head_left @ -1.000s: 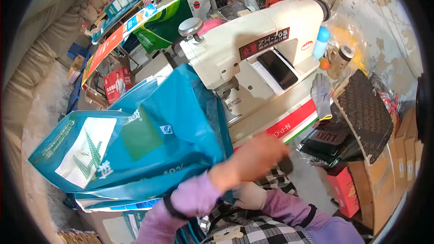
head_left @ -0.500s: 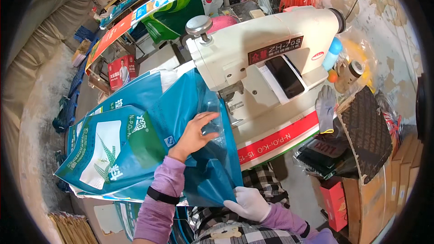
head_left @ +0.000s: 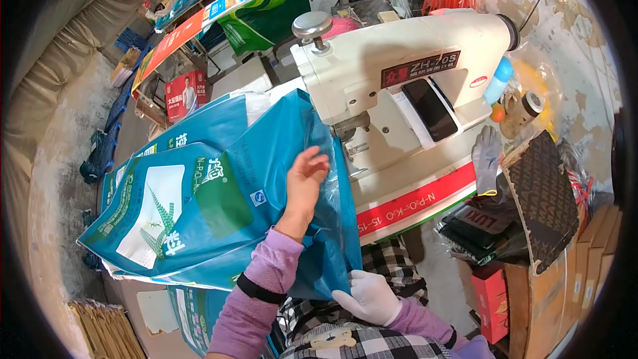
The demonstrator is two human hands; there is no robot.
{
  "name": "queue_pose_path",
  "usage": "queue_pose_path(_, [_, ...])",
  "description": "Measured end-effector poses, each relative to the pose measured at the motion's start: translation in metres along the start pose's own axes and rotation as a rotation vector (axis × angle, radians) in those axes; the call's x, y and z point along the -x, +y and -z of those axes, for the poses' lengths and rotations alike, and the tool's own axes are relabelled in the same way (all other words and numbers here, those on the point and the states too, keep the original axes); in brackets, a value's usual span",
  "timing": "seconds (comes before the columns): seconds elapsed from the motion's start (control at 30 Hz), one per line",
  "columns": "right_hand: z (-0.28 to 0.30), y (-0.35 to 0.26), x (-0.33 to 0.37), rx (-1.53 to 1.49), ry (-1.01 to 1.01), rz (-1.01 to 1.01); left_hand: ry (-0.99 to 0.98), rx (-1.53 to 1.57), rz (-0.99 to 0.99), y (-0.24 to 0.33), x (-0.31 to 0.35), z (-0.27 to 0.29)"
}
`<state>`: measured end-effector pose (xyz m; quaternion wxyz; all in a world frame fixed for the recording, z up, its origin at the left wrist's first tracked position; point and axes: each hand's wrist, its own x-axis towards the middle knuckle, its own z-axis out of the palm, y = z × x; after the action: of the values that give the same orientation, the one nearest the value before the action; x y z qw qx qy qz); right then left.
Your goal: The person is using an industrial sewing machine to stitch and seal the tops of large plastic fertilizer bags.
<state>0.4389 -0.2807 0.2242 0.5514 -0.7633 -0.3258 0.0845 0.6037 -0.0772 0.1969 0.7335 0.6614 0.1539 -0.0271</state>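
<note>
Compared with half a second ago, the left hand point(head_left: 306, 183) lies higher on the blue woven sack point(head_left: 219, 206), fingers open and flat, nearer the sewing machine point(head_left: 399, 86). The gloved right hand point(head_left: 369, 298) pinches the sack's lower corner at bottom centre. The sack spreads across the frame's left-centre, mouth under the machine head.

The woven bag point(head_left: 219, 206) is teal blue with a white panel bearing a green leaf drawing and a dark green square beside it. The sewing machine point(head_left: 399, 73) is cream, with a dark red label and a red band along its base. The left hand point(head_left: 304, 183) is bare, its sleeve lilac with a black wristband. The right hand point(head_left: 369, 296) wears a white glove. The person's shirt point(head_left: 352, 346) is black-and-white checked. A grey glove point(head_left: 486, 156) lies on the tabletop.
</note>
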Motion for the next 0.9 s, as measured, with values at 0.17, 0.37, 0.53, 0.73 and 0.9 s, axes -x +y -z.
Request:
queue_pose_path(0.17, [0.008, -0.003, -0.004, 0.004, -0.074, -0.015, -0.169, -0.91, -0.732, -0.016, 0.008, 0.018])
queue_pose_path(0.37, [0.034, 0.015, -0.038, 0.046, -0.207, -0.308, -0.055, -1.093, -0.572, -0.022, 0.015, 0.064])
queue_pose_path(0.53, [0.036, 0.049, -0.151, 0.618, 0.365, 0.045, 0.147, -0.907, -0.532, 0.005, 0.029, 0.061])
queue_pose_path(0.73, [-0.006, 0.037, -0.179, -0.604, 0.518, -0.285, 0.17, -1.062, -0.64, 0.006, 0.027, 0.068])
queue_pose_path(0.9, [0.009, 0.056, -0.135, 0.026, 0.582, -0.205, 0.209, -1.169, -0.684, 0.0, 0.022, 0.073])
